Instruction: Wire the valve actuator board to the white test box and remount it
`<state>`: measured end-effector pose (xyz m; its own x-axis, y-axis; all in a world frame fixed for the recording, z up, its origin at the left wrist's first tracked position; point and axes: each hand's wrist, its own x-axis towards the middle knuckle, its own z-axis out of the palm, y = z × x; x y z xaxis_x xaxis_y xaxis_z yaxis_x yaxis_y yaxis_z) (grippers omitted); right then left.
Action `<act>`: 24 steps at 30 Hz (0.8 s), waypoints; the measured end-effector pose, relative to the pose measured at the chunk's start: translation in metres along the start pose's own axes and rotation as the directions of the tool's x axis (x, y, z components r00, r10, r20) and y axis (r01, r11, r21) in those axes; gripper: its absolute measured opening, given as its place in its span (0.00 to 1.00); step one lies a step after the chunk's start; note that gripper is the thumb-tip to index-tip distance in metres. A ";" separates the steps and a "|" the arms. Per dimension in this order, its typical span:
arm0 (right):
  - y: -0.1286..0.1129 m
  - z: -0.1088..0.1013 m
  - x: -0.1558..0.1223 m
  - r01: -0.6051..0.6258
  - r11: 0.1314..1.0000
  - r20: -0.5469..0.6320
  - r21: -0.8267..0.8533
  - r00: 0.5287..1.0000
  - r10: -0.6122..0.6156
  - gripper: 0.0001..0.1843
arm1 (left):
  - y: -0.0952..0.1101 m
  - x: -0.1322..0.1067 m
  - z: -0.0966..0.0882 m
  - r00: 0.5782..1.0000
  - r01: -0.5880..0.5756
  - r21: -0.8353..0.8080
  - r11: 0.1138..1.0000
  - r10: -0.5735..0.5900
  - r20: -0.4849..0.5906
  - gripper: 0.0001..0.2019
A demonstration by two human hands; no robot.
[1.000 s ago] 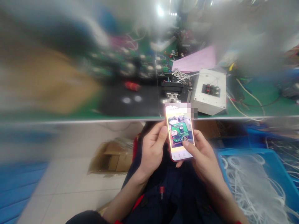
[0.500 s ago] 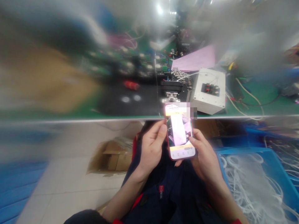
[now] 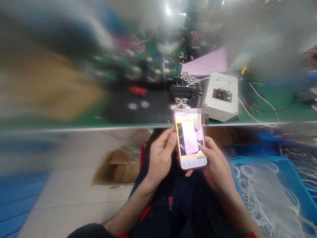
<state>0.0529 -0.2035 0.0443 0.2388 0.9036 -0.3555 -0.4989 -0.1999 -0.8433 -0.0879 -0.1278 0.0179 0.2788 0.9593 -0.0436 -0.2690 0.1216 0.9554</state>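
A smartphone [image 3: 190,140] in a red case is held upright over my lap, its lit screen showing a picture of a pale pink sheet. My left hand [image 3: 162,155] grips its left edge, thumb along the side. Round the right edge and underneath closes my right hand [image 3: 218,162], its thumb at the lower right of the screen. Just beyond the phone, at the bench edge, is a silvery metal fitting [image 3: 182,103] joined to a black housing [image 3: 182,91]; the phone's top partly covers the fitting.
On the green bench [image 3: 262,96] are a white box [image 3: 220,107] with terminals, a pink sheet [image 3: 205,62], small metal pins [image 3: 189,78], circuit boards [image 3: 158,71] and a red cylinder [image 3: 138,91]. Below are a blue bin [image 3: 269,159] of clear tubing and an open cardboard box [image 3: 119,165].
The picture on the phone screen has shifted slightly. Both hands keep the same hold; the whole view has barely moved.
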 end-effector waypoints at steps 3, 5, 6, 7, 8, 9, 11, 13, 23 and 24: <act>0.000 0.000 0.000 0.002 1.000 -0.001 0.002 1.000 -0.002 0.14 | 0.000 0.000 0.000 1.000 0.003 -0.005 1.000 -0.003 0.012 0.18; 0.000 0.000 0.001 0.000 1.000 -0.001 0.006 1.000 0.000 0.14 | 0.000 0.000 0.000 1.000 0.005 -0.007 1.000 -0.005 0.012 0.17; 0.000 0.000 0.000 -0.002 1.000 -0.003 0.006 1.000 0.002 0.14 | 0.000 0.000 0.000 1.000 0.006 -0.007 1.000 -0.006 0.008 0.18; 0.000 0.000 0.000 -0.001 1.000 -0.003 0.004 1.000 0.001 0.14 | 0.000 0.000 0.000 1.000 0.006 -0.007 1.000 -0.006 0.003 0.18; 0.000 0.000 0.000 0.003 1.000 -0.004 0.001 1.000 -0.003 0.15 | 0.000 0.000 -0.001 1.000 0.006 -0.006 1.000 -0.006 -0.002 0.18; 0.000 0.000 0.000 0.008 1.000 -0.003 -0.003 1.000 -0.008 0.15 | -0.001 0.000 -0.001 1.000 0.006 -0.005 1.000 -0.006 -0.004 0.19; 0.000 0.001 0.000 0.013 1.000 -0.004 -0.006 1.000 -0.013 0.15 | -0.001 -0.001 -0.001 1.000 0.005 -0.004 1.000 -0.005 -0.002 0.19; 0.000 0.001 0.000 0.007 1.000 -0.008 -0.003 1.000 -0.007 0.14 | -0.001 -0.001 -0.001 1.000 0.005 -0.004 1.000 -0.005 0.003 0.19; 0.002 -0.001 0.001 -0.001 1.000 -0.008 0.001 1.000 0.001 0.14 | -0.002 -0.002 -0.001 1.000 0.013 0.001 1.000 -0.013 0.004 0.20; 0.002 -0.001 0.001 -0.001 1.000 -0.005 -0.004 1.000 0.001 0.15 | -0.002 -0.002 -0.001 1.000 0.011 0.005 1.000 -0.011 0.001 0.20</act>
<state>0.0533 -0.2034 0.0412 0.2424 0.9017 -0.3581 -0.4955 -0.2023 -0.8447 -0.0891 -0.1293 0.0156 0.2830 0.9576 -0.0542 -0.2614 0.1313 0.9563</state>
